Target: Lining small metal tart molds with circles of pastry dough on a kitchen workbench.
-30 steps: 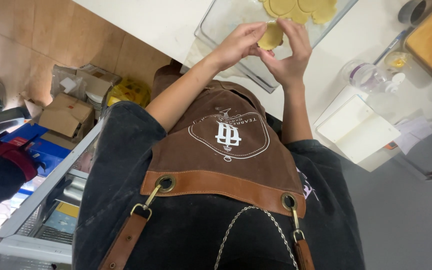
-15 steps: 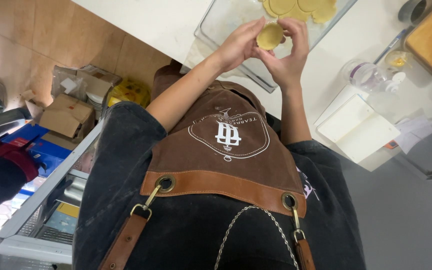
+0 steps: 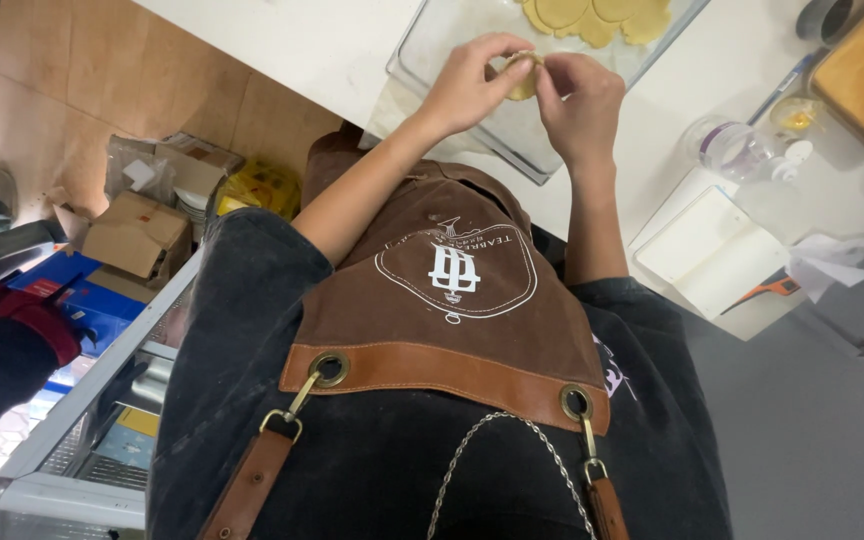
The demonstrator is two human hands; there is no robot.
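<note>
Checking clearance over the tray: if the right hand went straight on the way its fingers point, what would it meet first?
The right hand, pinching the small dough disc together with the left hand, points up-frame over the clear tray. It would probably meet the flat dough rounds first, though height above them is unclear.

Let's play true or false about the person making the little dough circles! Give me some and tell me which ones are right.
1. Both hands hold one small round piece of dough. True: the left hand and right hand pinch it between them.
2. The clear tray has no dough in it. False: flat dough rounds lie at its far end.
3. The person wears a brown apron. True.
4. The cardboard boxes sit on the white counter. False: they are down on the floor beside it.
</note>
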